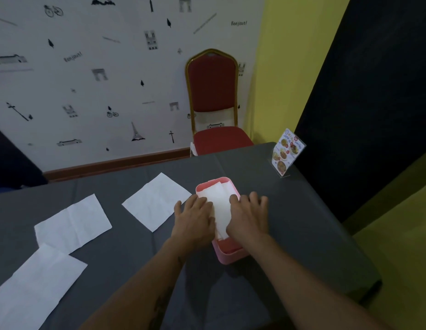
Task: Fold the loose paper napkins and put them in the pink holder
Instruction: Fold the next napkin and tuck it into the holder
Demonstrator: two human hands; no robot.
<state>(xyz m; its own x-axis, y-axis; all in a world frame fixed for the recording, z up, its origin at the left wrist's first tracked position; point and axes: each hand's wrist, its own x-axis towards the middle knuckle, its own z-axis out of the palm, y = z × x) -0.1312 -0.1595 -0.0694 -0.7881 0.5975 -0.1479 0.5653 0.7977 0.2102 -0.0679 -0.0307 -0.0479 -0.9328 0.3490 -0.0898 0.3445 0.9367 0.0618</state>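
At the lower left of the frame lies a loose unfolded napkin (33, 285) on the dark grey table (302, 222), and a second loose napkin (72, 223) lies just above it, their corners overlapping. Both forearms reach up from the bottom edge to the centre of the frame. There the pink holder (227, 254) stands on the table, with folded white napkins (219, 203) lying inside it. The left hand (194, 219) rests flat with fingers spread on the left side of the folded napkins, pressing and not gripping. The right hand (250, 216) lies the same way, open and flat, on their right side and over the holder's rim. A third loose napkin (156, 201) lies just left of the holder. Farther, at the right, a menu stand (288, 151) stands near the table edge. Behind the table a red chair (213, 103) stands against the patterned wall (88, 79).
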